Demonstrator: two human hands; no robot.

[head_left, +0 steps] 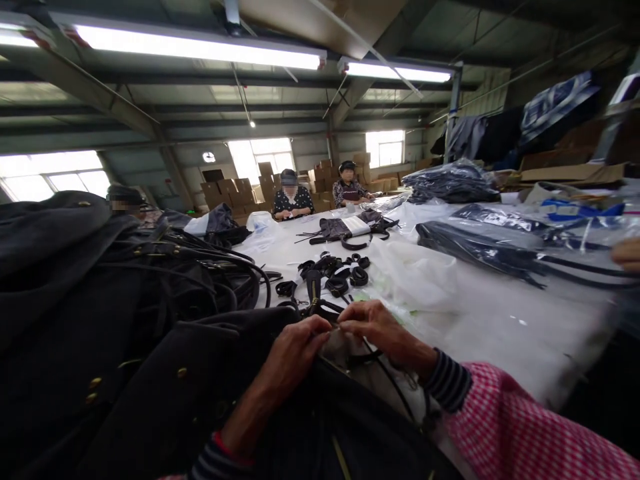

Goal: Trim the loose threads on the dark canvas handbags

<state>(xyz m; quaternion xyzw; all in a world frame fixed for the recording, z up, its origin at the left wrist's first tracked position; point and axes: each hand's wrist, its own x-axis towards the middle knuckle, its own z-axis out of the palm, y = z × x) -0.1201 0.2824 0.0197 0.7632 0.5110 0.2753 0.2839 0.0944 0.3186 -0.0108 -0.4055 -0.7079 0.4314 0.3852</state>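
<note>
My left hand [296,350] and my right hand [383,331] meet above a dark fabric item [240,373], fingertips pinched close together. Whatever lies between the fingers is too small to make out. Brass-coloured studs dot the dark fabric, which spreads over the near left. Beneath my right hand, a thin black cord [395,383] runs down over pale material. Just beyond the fingertips lies a black strap [313,287] with a light-coloured edge. Several coiled black straps [337,287] sit behind it on the white table [495,313].
A tall heap of dark bag-like goods [200,267] with handles stands at left. Clear plastic wrapping [415,270] and plastic-covered dark goods [480,240] lie right. Two people sit across the table, another is partly hidden at left. A person's hand [627,255] shows at the right edge.
</note>
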